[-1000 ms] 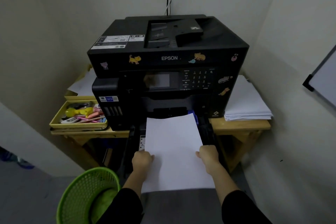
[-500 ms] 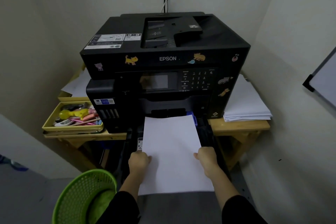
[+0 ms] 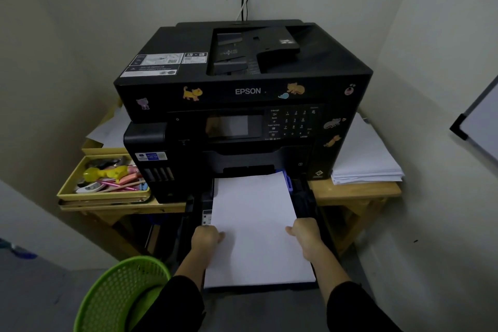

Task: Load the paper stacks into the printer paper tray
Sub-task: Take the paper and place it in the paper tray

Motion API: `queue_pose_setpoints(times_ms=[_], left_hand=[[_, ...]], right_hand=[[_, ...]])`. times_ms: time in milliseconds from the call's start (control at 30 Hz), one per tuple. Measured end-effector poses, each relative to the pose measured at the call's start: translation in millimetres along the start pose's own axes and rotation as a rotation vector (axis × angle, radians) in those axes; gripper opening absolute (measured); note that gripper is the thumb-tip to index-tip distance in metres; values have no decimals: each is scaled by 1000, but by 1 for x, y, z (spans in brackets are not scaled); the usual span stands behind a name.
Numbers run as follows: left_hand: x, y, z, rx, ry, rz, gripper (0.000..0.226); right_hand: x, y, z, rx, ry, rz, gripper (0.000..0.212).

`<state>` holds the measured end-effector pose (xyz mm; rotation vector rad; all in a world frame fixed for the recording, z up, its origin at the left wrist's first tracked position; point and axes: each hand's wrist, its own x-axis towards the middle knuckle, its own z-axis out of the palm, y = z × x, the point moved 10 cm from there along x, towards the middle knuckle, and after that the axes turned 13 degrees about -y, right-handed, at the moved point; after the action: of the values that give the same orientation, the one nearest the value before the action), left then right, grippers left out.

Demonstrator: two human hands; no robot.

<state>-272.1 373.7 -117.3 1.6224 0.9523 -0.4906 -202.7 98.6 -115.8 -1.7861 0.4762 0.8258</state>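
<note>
Your left hand (image 3: 206, 237) grips the left edge of the white paper stack (image 3: 256, 226), thumb on top and the fingers curled under it, and your right hand (image 3: 305, 232) pinches the right edge the same way. The stack lies lengthwise over the pulled-out black plastic paper tray (image 3: 304, 202), its far end reaching in under the front of the large black Epson printer (image 3: 242, 94), just beside a blue guide tab (image 3: 288, 182) on the tray's right side; its near end lies at the tray's front edge. The printer stands on a light wooden desk (image 3: 350, 191) and carries small cat stickers along its front. On the desk to the right of the printer lies a second stack of white sheets (image 3: 366, 159), apart from your hands. To the left sits a yellow tray of mixed stationery (image 3: 105, 178), with loose white sheets behind it. A green mesh plastic basket (image 3: 118, 294) stands on the floor by your left sleeve.
</note>
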Motion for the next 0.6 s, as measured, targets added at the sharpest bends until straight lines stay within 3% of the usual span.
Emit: queue_pose_setpoints(times_ms=[67,133,267,367,433,467,600], left_hand=[[-5,17,-2,309,25,-9,46],[-5,31,0,415,22,96,43],[14,30,3,69,-22,124,37],[23,32,-4,-103,21,81,48],[2,63,6,632,52,170,61],[-2,71,11,838,60,168,65],[8,77,9,919,99,118,60]], right_hand=[[5,-7,0,-12,-9,-26,47],[7,-12,-3,38,-3,-27,44],[18,-17,-6,121,-12,-34,35],[20,-26,-4,120,-22,-67,12],[21,-33,-3,143,-41,-105,21],[21,-37,-2,151,-60,-124,28],[21,-51,-1,131,-78,-174,41]])
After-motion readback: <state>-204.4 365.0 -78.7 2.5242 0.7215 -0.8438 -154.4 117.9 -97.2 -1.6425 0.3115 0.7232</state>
